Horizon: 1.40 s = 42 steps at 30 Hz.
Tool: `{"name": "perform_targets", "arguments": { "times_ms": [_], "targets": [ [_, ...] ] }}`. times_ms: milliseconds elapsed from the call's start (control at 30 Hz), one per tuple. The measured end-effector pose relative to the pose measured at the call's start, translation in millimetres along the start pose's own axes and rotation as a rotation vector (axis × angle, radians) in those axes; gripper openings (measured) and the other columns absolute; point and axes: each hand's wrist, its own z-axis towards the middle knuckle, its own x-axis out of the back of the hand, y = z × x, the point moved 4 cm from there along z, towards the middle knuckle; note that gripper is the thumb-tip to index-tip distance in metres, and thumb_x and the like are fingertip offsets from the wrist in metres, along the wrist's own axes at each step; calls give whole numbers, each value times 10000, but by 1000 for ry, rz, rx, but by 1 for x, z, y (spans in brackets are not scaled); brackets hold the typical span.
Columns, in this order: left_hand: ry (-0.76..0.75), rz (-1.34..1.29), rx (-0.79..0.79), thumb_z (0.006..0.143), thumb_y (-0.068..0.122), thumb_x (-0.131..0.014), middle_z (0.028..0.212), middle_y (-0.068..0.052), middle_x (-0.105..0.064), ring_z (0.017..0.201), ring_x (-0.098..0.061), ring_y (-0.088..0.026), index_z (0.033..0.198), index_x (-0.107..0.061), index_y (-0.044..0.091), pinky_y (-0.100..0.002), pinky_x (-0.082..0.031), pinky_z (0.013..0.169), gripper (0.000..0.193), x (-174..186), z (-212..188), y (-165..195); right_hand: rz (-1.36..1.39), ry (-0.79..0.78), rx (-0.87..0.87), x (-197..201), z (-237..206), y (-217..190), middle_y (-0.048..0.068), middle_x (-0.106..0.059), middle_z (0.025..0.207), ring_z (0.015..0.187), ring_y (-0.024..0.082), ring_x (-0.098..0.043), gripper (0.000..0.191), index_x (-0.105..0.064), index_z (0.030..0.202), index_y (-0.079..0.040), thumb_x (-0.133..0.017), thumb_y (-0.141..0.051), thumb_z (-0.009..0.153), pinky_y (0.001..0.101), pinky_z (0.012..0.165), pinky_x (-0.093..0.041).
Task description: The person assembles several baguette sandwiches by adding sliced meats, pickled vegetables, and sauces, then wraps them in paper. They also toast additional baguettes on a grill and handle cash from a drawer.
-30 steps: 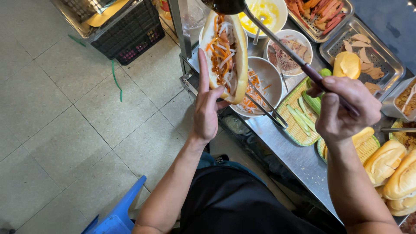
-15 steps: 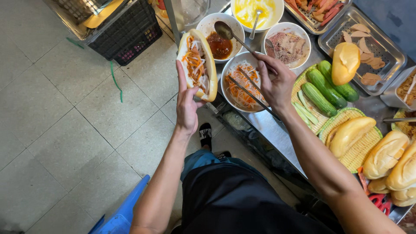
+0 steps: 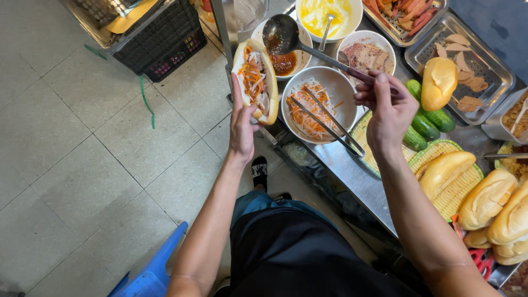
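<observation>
- Steel counter (image 3: pixel 352 170) with food bowls fills the frame's right
- left hand (image 3: pixel 242 124) grips a filled sandwich (image 3: pixel 256 80), upper centre
- right hand (image 3: pixel 388 107) pinches a ladle (image 3: pixel 286 36) above the sauce bowl (image 3: pixel 289 60)

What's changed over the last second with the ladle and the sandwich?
The right hand let go of the tongs, which now rest in the bowl of shredded carrot, and took the ladle by its handle, lifting it above the red sauce bowl. The left hand still holds the filled sandwich open.
</observation>
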Motion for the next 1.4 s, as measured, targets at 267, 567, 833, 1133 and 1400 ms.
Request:
{"name": "perform_targets", "arguments": {
  "times_ms": [267,567,833,1133,1400],
  "targets": [
    [-138,-96,-71,960,137,-398,1773,-78,-66,1432,-461,-260,1660,-11,293,-340,-618,878,815,-37,9,16,-202,-100,260,-12,-28,-43,186,-727,1050,906,211,-730,275,-629,1305,87,-561,-140,1165,347,842,-635],
    [-106,-181,-45,973,103,-373,1755,-65,-84,1404,-488,-260,1654,-11,305,-368,-596,933,797,-18,-5,17,115,142,-60,-4,-7,31,168,-737,1052,879,186,-732,308,-661,1311,61,-586,-171,1124,318,800,-621],
    [-249,-259,-131,986,49,-384,1785,-90,-79,1604,-249,-247,1694,-31,158,-385,-283,1287,799,-25,-13,32,-134,-119,-192,-55,-12,85,123,-731,1204,1023,182,-739,398,-601,1365,22,-590,-204,1038,315,870,-621],
    [-559,-124,-179,1020,138,-386,1789,-136,-17,1647,-102,-265,1687,-14,87,-385,-127,1340,765,-114,-22,26,232,-139,-203,-20,-63,3,135,-409,1625,1441,182,-462,762,-252,1642,-41,-648,-206,1012,361,1201,-401],
    [-1037,812,-229,1028,619,-323,1740,-202,-65,1612,-82,-382,1660,2,142,-638,-31,1214,856,-218,-72,-25,-767,314,114,57,-141,-26,248,-327,1666,1546,338,-373,1000,-127,1661,-25,-793,-170,930,419,1246,-349]
  ]
}}
